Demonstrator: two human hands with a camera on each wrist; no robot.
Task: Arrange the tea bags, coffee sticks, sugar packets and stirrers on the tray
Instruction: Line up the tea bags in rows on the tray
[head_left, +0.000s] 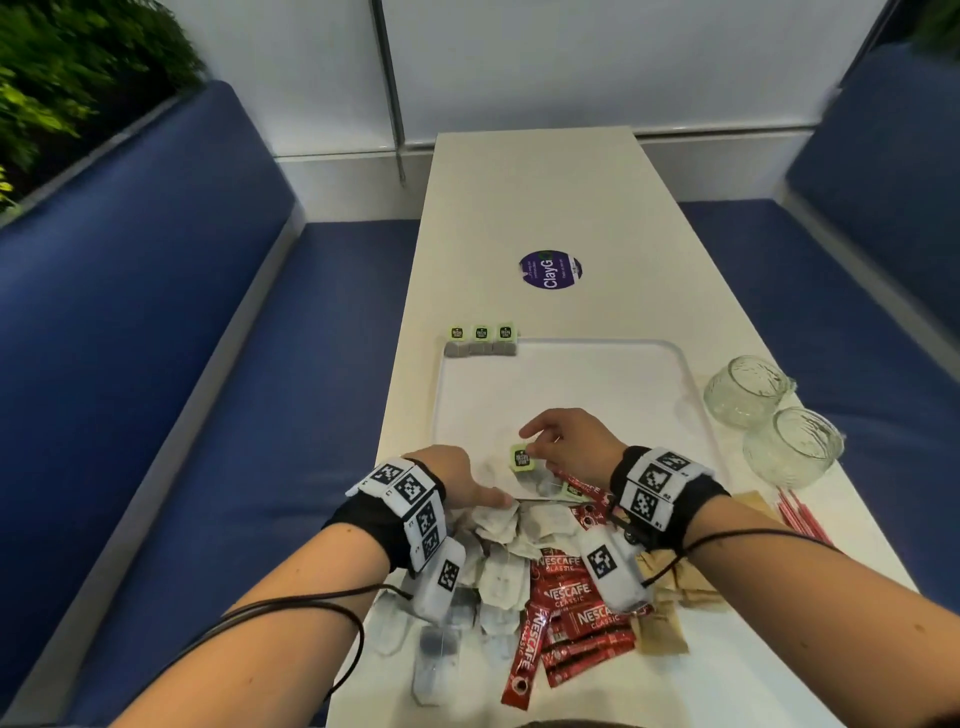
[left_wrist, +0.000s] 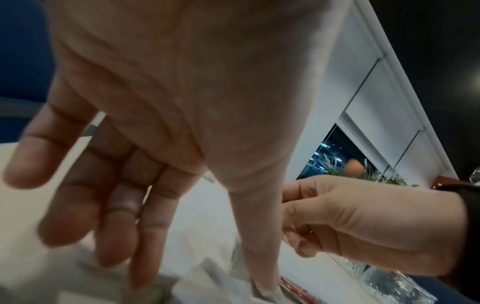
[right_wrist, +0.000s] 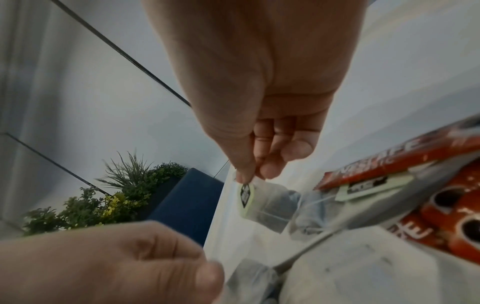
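A long white worktop (head_left: 545, 208) runs away from the person between blue benches (head_left: 156, 312), with a round purple sticker (head_left: 550, 268) near its middle. A white tray (head_left: 561, 374) lies on it, its near edge under the person's hands. Three tea bags (head_left: 481, 342) sit in a row at the tray's far left corner, each with a green tag lying on the worktop just past the rim.

On the near side of the tray, a heap of loose tea bags (head_left: 498, 561) lies to the left, touching red coffee sticks (head_left: 571, 613) in the middle, with brown sugar packets (head_left: 670, 597) to their right. Red stirrers (head_left: 800, 512) lie near the right edge, just beside two clear glass jars (head_left: 769, 421) tipped on their sides.

The right hand (head_left: 571, 447) hovers over the tray's near edge, thumb and fingertip pinching a green tea-bag tag (head_left: 521, 458); in the right wrist view its bag (right_wrist: 272, 203) hangs below the tag. The left hand (head_left: 457, 480) is just beside it at the far edge of the heap. The left wrist view shows its fingers (left_wrist: 114, 205) straight and relaxed, gripping nothing, while the thumb (left_wrist: 255, 236) reaches down to the tea bags.
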